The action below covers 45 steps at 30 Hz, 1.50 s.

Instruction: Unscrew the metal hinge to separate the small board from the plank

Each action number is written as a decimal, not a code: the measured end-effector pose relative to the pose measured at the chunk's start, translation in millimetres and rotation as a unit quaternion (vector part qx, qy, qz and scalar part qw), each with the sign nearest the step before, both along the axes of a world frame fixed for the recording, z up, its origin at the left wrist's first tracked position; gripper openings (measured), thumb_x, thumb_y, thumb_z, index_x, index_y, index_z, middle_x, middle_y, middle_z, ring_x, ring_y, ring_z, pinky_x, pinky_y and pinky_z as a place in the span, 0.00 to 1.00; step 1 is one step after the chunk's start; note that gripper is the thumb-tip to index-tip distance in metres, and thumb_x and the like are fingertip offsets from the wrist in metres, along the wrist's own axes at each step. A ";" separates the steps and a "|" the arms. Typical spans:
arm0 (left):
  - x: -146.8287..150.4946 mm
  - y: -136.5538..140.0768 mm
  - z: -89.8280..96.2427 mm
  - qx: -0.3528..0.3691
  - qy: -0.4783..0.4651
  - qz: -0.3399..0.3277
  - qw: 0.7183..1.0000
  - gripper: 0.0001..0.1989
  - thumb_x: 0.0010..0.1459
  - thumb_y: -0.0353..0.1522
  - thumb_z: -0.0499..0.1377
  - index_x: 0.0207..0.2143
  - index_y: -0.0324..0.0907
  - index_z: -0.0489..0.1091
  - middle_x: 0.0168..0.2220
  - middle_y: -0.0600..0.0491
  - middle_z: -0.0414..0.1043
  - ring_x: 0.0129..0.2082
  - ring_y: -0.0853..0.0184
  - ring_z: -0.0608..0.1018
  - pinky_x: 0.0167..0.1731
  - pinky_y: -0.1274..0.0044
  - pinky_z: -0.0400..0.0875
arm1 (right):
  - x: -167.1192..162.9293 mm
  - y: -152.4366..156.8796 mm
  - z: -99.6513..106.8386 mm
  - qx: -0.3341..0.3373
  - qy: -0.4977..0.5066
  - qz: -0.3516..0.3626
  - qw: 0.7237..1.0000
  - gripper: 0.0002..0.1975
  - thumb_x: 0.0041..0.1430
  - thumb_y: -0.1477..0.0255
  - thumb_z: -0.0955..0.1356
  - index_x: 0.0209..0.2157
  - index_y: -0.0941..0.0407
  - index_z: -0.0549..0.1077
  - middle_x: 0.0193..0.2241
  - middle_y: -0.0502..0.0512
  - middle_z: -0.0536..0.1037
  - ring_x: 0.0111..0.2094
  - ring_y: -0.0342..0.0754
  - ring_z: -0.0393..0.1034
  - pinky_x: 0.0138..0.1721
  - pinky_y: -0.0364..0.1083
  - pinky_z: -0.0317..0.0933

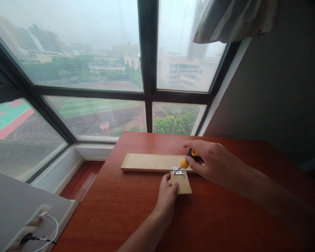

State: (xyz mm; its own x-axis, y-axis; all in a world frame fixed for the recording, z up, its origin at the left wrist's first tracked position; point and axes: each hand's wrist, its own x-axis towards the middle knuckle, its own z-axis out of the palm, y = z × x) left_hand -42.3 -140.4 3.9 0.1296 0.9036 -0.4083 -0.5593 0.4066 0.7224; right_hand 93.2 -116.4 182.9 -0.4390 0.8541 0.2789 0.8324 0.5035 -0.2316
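Observation:
A long pale wooden board (pixel 149 162) lies flat on the reddish-brown table (pixel 225 217). A small wooden block (pixel 183 184) sits against its near edge, joined by a small metal hinge (pixel 179 170). My right hand (pixel 210 161) grips a yellow-and-black screwdriver (pixel 187 162), whose tip rests on the hinge. My left hand (pixel 167 196) holds the small block by its left side, thumb on top.
A big window (pixel 94 70) spans the wall behind the table. A grey wall stands to the right. At the lower left a white power strip (pixel 28 227) holds plugged-in cables. A curtain (pixel 233 21) hangs at the top right.

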 end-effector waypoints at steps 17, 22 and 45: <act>-0.9 0.3 2.2 -0.006 -0.009 -0.002 1.000 0.24 0.46 0.25 0.62 0.47 0.39 0.61 0.36 0.46 0.76 0.32 0.63 0.78 0.33 0.75 0.72 | 5.3 0.8 1.2 -0.005 0.002 0.038 0.999 0.11 0.59 0.71 0.65 0.44 0.54 0.70 0.43 0.54 0.77 0.42 0.50 0.72 0.42 0.48 0.64; -0.6 -0.2 2.8 -0.011 -0.018 0.001 1.000 0.24 0.46 0.24 0.61 0.48 0.38 0.60 0.36 0.46 0.77 0.33 0.62 0.79 0.35 0.74 0.72 | 7.3 -1.5 1.5 -0.007 0.015 0.053 0.998 0.16 0.56 0.75 0.65 0.47 0.55 0.69 0.45 0.56 0.76 0.46 0.50 0.70 0.45 0.48 0.64; -1.8 1.9 -1.3 0.009 0.009 0.001 1.000 0.23 0.45 0.25 0.61 0.46 0.38 0.61 0.34 0.47 0.77 0.31 0.64 0.78 0.32 0.75 0.71 | 5.4 -4.0 -2.8 0.008 -0.035 -0.018 0.999 0.12 0.63 0.64 0.62 0.46 0.52 0.68 0.45 0.53 0.77 0.41 0.52 0.73 0.40 0.51 0.65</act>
